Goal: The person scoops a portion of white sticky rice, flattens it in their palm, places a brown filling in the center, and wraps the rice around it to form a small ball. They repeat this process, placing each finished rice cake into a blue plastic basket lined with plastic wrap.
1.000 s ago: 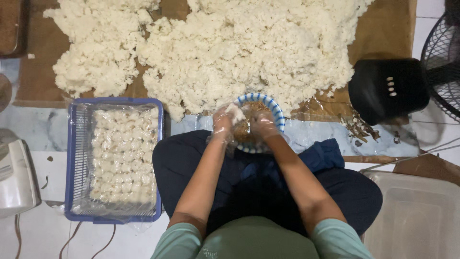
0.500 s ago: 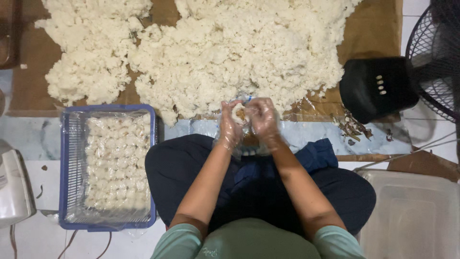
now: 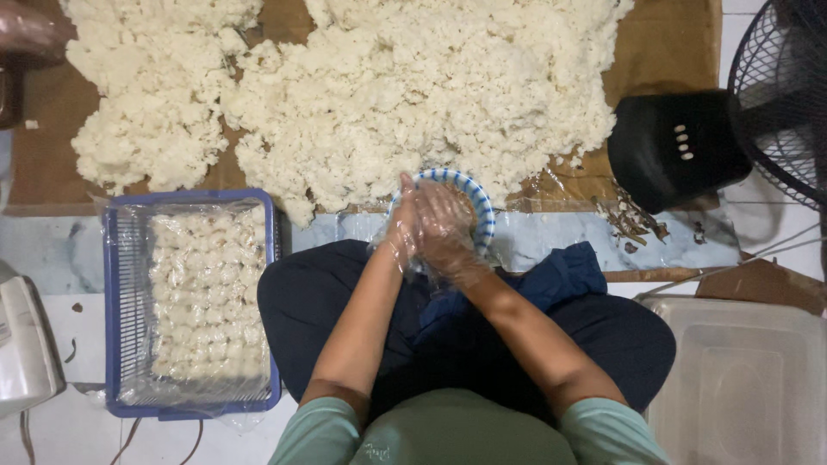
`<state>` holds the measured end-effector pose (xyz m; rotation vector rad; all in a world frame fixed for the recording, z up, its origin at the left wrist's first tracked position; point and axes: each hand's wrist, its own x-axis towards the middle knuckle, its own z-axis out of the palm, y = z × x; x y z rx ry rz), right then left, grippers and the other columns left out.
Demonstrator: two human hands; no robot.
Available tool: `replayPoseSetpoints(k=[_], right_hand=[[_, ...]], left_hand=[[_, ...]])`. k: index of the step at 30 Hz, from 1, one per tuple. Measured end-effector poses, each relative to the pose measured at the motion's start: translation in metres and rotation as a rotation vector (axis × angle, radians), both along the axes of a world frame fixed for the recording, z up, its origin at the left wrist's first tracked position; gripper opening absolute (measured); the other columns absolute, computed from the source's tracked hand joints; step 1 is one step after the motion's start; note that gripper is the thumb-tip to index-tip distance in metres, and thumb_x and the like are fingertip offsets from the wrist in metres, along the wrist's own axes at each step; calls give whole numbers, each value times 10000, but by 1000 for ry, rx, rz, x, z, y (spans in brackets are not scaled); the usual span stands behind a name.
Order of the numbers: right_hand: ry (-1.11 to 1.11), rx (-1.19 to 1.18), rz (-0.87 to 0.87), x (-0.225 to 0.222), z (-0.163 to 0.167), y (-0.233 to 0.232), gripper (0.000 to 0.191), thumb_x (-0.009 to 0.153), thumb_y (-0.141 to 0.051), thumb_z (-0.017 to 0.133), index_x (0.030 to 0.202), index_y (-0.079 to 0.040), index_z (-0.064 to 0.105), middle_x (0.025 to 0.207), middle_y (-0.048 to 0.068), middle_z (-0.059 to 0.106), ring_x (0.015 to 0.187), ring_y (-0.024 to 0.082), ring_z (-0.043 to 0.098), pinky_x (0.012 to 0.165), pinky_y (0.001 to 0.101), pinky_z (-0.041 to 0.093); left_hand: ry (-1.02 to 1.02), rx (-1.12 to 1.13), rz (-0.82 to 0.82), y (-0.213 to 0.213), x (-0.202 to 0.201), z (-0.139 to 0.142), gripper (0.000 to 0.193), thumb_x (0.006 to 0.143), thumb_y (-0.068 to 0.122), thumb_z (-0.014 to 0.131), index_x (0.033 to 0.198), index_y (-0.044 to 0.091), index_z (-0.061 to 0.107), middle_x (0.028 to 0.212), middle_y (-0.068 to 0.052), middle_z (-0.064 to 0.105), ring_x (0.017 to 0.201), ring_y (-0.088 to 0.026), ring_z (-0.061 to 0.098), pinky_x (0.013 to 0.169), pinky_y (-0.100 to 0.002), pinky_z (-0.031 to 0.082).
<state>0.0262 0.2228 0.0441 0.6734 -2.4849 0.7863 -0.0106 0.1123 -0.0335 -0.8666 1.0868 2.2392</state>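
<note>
The person sits cross-legged on the floor, both hands in thin clear gloves pressed together over the bowl [image 3: 479, 207], a small one with a blue-and-white striped rim that rests just ahead of the knees; the left hand [image 3: 401, 226] lies flat against the right hand [image 3: 444, 228], palms meeting, fingers pointing away from the body; whatever sits between them is hidden, so I cannot tell what the grip holds, only that both grips are closed against each other; beyond the bowl, touching its far rim, spreads the rice [image 3: 362, 95], a wide lumpy white heap lying on a brown sheet [image 3: 672, 43]; left of the bowl, well apart from it, stands a blue basket [image 3: 110, 301] lined with clear plastic and packed with rows of small white balls [image 3: 202, 297]; further left of the bowl, past the basket, a white appliance [image 3: 24, 344] shows at the frame edge; right of the bowl sits a black fan base [image 3: 676, 146], with the wire fan guard [image 3: 780, 86] beyond it and some brown scraps [image 3: 633, 220] between base and bowl; right of the bowl and nearer the person's knee lies a clear plastic tub [image 3: 741, 379]; a dark blue cloth [image 3: 560, 275] drapes over the lap just below the bowl.
</note>
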Motion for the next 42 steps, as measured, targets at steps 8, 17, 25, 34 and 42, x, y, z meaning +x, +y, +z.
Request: replayPoseSetpoints(k=[8, 17, 25, 34, 42], right_hand=[[-533, -200, 101, -32, -37, 8, 299, 1019, -209, 549, 1197, -32, 713, 1127, 167, 743, 1021, 313, 711, 922, 420, 568], [-539, -439, -74, -30, 2, -7, 349, 939, -112, 582, 1246, 19, 683, 1191, 220, 707, 1080, 384, 689, 953, 452, 547], [-143, -116, 300, -33, 22, 24, 220, 995, -39, 635, 1212, -7, 649, 1210, 182, 706, 1159, 363, 698, 1020, 432, 567], [-141, -24, 337, -54, -10, 53, 266, 840, -94, 611, 1085, -57, 708, 1073, 186, 725, 993, 365, 691, 884, 476, 556], [-740, 679, -416, -129, -35, 145, 281, 977, -198, 551, 1079, -64, 775, 1124, 223, 741, 1033, 379, 727, 857, 497, 581]], left_hand=[[583, -879, -215, -11, 5, -29, 840, 1061, 697, 272, 1385, -6, 599, 1332, -220, 622, 1216, -329, 583, 1034, -476, 455], [300, -580, 209, 2, 1, -43, 618, 1113, 453, 399, 1148, -65, 733, 950, -204, 722, 837, -298, 646, 738, -380, 531], [644, -930, 35, -2, -19, -30, 492, 1069, 336, 490, 1261, -71, 689, 1185, -238, 719, 1078, -300, 675, 934, -373, 504], [504, -397, 55, 31, -22, -42, 266, 851, 73, 656, 1085, -19, 744, 1032, -135, 766, 876, -216, 721, 746, -336, 580], [1113, -1508, -470, 20, -17, -54, 290, 985, 289, 648, 1172, 77, 717, 1100, -166, 745, 992, -337, 701, 886, -460, 531]])
